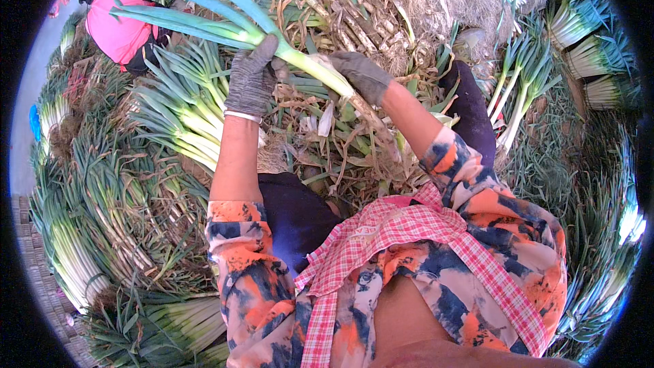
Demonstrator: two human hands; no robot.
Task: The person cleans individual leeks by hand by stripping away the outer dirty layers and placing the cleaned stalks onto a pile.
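Observation:
A large green onion lies slanted across both my gloved hands, its green leaves fanning to the upper left and its brownish root end pointing to the lower right. My left hand, in a grey glove, is closed round it where the leaves meet the stalk. Farther down, my right hand, also gloved, has its fingers closed against the pale stalk; exactly what the fingertips pinch is hidden. Just left of my left forearm lie several cleaned green onions with white stalks. Dry peeled leaves cover the ground below my hands.
Untrimmed green onions with dry roots are heaped ahead. A few more onions lie to the right. Tied bundles stand at left, others at far right. Someone in a pink top is at upper left.

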